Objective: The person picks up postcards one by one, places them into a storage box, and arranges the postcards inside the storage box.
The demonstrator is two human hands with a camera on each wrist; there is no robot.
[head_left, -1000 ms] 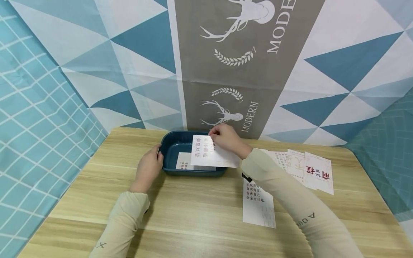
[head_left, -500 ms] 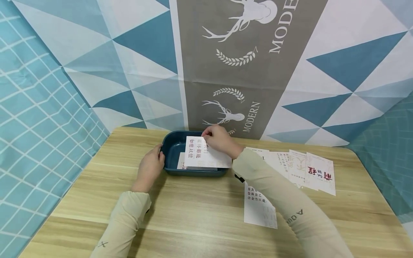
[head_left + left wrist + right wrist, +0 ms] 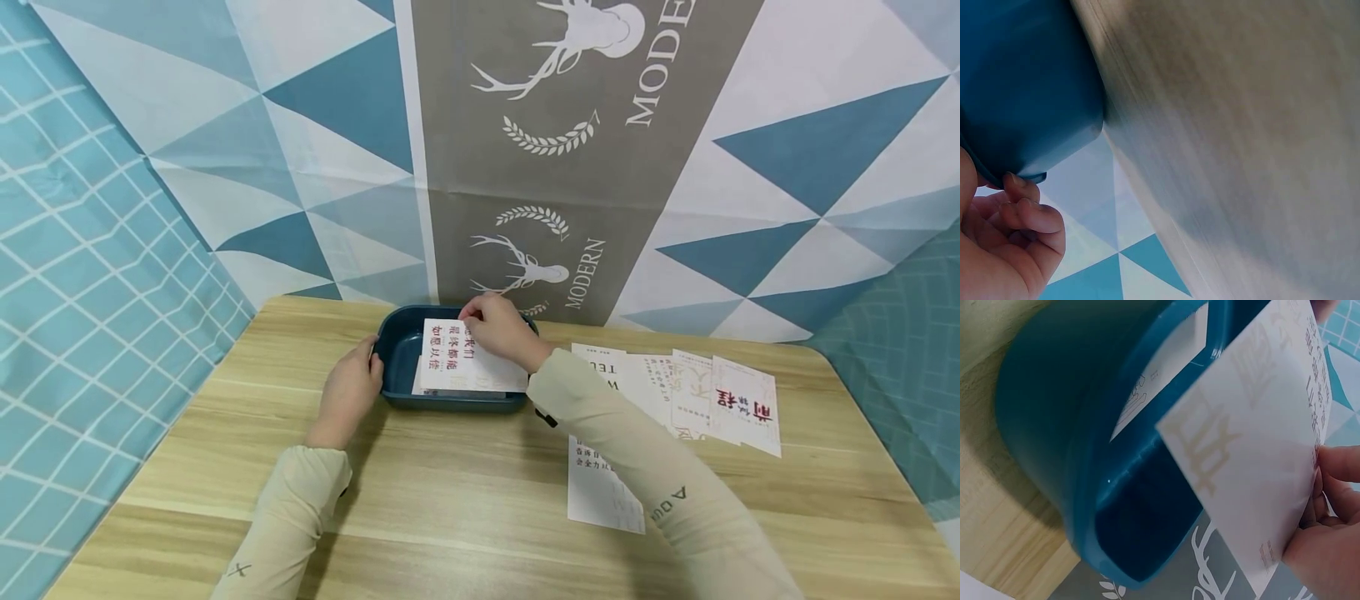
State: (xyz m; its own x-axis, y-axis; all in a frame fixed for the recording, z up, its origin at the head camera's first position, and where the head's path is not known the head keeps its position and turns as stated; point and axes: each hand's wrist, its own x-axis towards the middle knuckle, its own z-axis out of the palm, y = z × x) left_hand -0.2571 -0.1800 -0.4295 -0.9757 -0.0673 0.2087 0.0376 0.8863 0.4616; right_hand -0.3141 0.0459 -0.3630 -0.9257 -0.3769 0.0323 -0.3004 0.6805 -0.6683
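Note:
A blue rectangular basin (image 3: 450,403) stands on the wooden table against the back wall. At its left end my left hand (image 3: 347,387) grips the rim, fingers curled under the lip (image 3: 1025,178) in the left wrist view. Above the basin, my right hand (image 3: 501,332) pinches the far edge of a white card (image 3: 480,372) printed with dark red characters. The right wrist view shows this card (image 3: 1247,431) tilted over the opening. Another white card (image 3: 1175,356) lies inside the basin, mostly hidden by the held one in the head view.
To the right, several printed cards overlap on the table, among them one with large red characters (image 3: 753,408). Nearer me lies another card (image 3: 600,496), partly under my right sleeve (image 3: 645,450). A patterned cloth (image 3: 495,167) hangs right behind the table.
My right hand has moved left with the card, which now covers more of the basin and the card inside. The left hand keeps its grip on the rim.

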